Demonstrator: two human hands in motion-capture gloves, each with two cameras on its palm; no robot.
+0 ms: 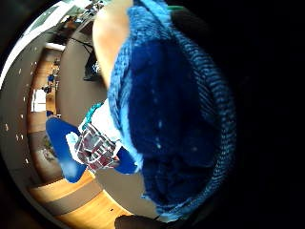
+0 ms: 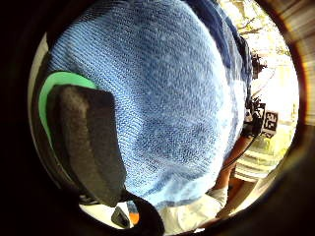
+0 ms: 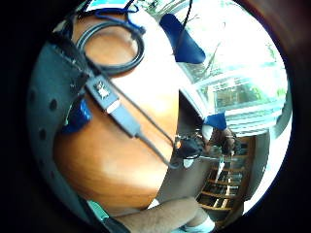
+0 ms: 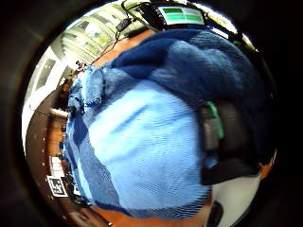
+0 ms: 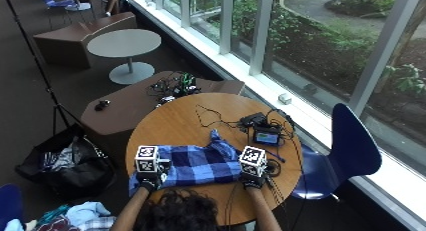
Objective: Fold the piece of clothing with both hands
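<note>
Both hands, the left hand (image 5: 150, 181) at seven o'clock and the right hand (image 5: 252, 180) at five, pinch the blue checked garment's (image 5: 197, 164) near corners on the bench (image 5: 174, 122), apparently starting a fold, likely carrying that edge toward twelve.

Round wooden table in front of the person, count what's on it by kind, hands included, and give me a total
Blue checked garment: 1
Gloved hands on its near edge, left hand and right hand: 2
Small device with a lit screen: 1
Loose cables: a tangle, too fine to count singly, taken as 1
Total: 5
</note>
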